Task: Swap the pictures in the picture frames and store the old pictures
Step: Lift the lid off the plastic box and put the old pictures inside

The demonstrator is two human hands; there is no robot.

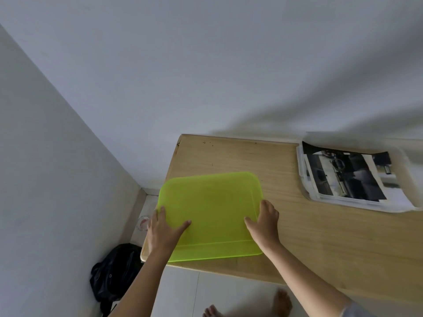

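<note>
A translucent lime-green plastic lid (211, 213) lies flat near the front left corner of a light wooden table (309, 236). My left hand (163, 232) grips its left edge, fingers over the rim and thumb on top. My right hand (265, 221) grips its right edge the same way. At the table's back right stands a clear plastic box (405, 170) holding a stack of printed pictures (350, 177); the top one is a dark black-and-white print. No picture frame shows.
White walls meet in a corner behind the table. A black bag (116, 271) lies on the tiled floor left of the table, with a small round object (143, 223) beyond it. My bare feet (282, 304) are at the bottom edge.
</note>
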